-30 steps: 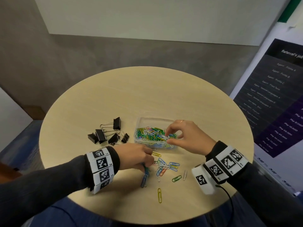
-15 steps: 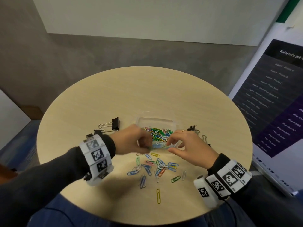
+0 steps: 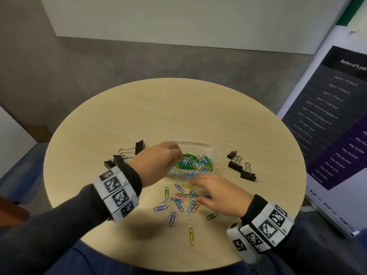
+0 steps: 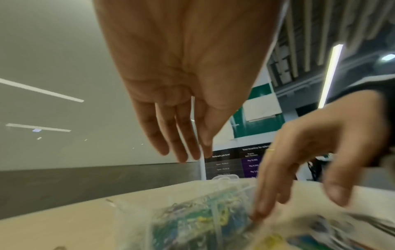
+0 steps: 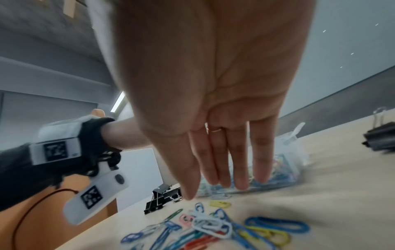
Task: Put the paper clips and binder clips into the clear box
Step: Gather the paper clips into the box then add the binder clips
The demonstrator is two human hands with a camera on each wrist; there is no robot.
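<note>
The clear box (image 3: 213, 153), already well filled with coloured paper clips, is seen near the middle of the round counter (image 3: 139, 116). The left hand (image 3: 156, 163) is held over the box's left end with its fingers straight and nothing visibly held, so its grip is judged loose and empty. The right hand (image 3: 220, 197) is lowered over the loose paper clips (image 3: 178, 201) scattered on the counter just in front of the box, fingers extended and nothing yet pinched. Binder clips are left in two groups: one to the left of the box (image 3: 123, 155) and one to its right (image 3: 241, 167), both outside it. The step in hand is judged to be gathering the scattered clips. It would be done best if several were raked together against the counter and pinched as a bunch, then carried low over the near wall and released only once inside, so that none are dropped back or flicked off the edge.
</note>
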